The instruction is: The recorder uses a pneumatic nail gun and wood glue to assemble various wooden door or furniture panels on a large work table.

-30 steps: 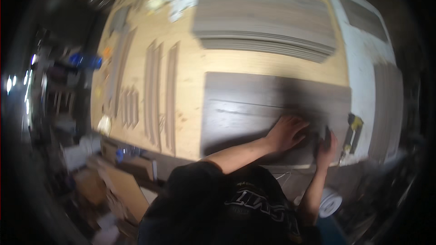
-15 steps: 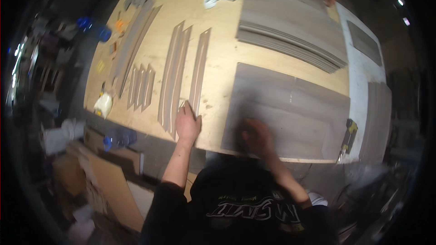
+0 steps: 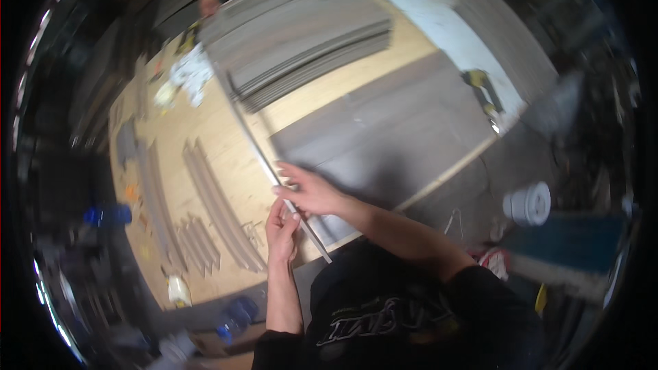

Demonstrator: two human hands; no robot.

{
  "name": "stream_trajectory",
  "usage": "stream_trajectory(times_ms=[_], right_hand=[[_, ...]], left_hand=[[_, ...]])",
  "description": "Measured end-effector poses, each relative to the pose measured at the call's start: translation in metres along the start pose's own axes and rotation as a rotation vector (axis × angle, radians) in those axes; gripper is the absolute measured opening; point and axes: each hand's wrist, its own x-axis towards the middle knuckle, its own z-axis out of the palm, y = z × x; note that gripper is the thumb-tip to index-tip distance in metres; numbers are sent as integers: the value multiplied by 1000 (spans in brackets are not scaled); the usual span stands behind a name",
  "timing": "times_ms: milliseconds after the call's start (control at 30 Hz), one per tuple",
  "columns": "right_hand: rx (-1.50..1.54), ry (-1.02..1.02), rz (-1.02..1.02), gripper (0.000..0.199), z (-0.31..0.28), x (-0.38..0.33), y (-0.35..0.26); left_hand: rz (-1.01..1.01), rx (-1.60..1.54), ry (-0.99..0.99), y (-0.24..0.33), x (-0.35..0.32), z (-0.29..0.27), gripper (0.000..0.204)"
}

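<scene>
A long, narrow grey wood strip (image 3: 254, 145) slants across my view from the far left toward my body, one pale edge turned up. My left hand (image 3: 281, 236) is closed on it near its lower end, thumb and fingers pinching it from the left. My right hand (image 3: 312, 193) grips it just above, with the fingers curled over and partly hidden. Under and beside the strip lies a large grey panel (image 3: 384, 130) on the light plywood table (image 3: 205, 123). To the left rest two long grey strips (image 3: 221, 205) and several short ones (image 3: 199, 243).
A stack of grey panels (image 3: 301, 27) lies at the far side, where another person's hand (image 3: 209, 4) touches its corner. A yellow-black power tool (image 3: 483, 92) sits at the right, a white cloth (image 3: 193, 72) at the far left, a white bottle (image 3: 179, 290) at the near left corner.
My left hand has lifted one long strip off the table, and my right hand has come over to grip it too. The view has turned right; the other person now shows more.
</scene>
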Motion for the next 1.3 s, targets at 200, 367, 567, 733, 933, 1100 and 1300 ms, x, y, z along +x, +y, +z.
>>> stream_trajectory(times_ms=[200, 367, 567, 733, 933, 1100, 1300], right_hand=[[18, 81, -109, 61, -78, -15, -84], [-370, 264, -427, 60, -181, -90, -51], [-896, 205, -288, 57, -234, -171, 27], [-874, 114, -213, 61, -264, -180, 73], [-842, 104, -137, 54, -324, -182, 107], [-825, 99, -170, 51, -335, -177, 127], [-806, 125, -203, 50, -342, -177, 136]], left_hand=[[281, 246, -245, 30, 17, 124, 65], [613, 1337, -597, 46, 8, 138, 34], [865, 1804, -575, 7, 22, 179, 62], [626, 1658, -537, -53, 27, 163, 59], [434, 1643, -386, -108, 19, 175, 53], [402, 1527, -362, -135, 25, 176, 52], [390, 1556, -321, -144, 25, 183, 56]])
